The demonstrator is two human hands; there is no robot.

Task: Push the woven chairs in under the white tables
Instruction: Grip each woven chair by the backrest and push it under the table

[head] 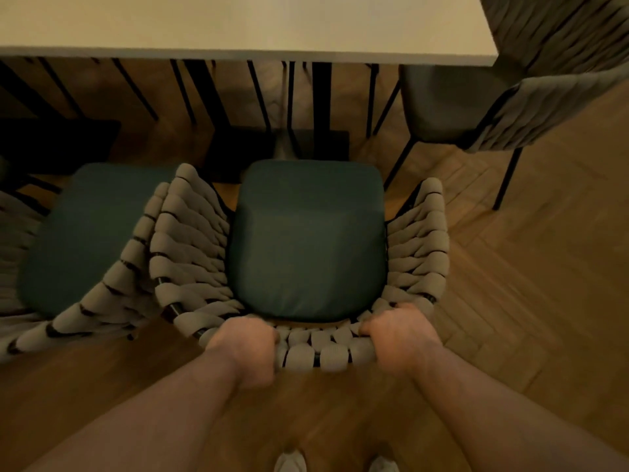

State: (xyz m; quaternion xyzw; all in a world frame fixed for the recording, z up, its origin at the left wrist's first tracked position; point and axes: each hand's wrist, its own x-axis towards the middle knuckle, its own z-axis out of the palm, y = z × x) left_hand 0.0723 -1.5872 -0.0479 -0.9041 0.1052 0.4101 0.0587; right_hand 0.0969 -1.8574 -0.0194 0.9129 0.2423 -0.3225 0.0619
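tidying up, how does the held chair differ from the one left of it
Left hand and right hand grip the held chair; the left chair is untouched. The held chair squarely faces the table; the left chair sits angled. Both are woven, neither pushed in.

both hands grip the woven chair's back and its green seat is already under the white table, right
No. In the head view the left hand and right hand do grip the woven chair back, but its green seat sits short of the white table, not under it.
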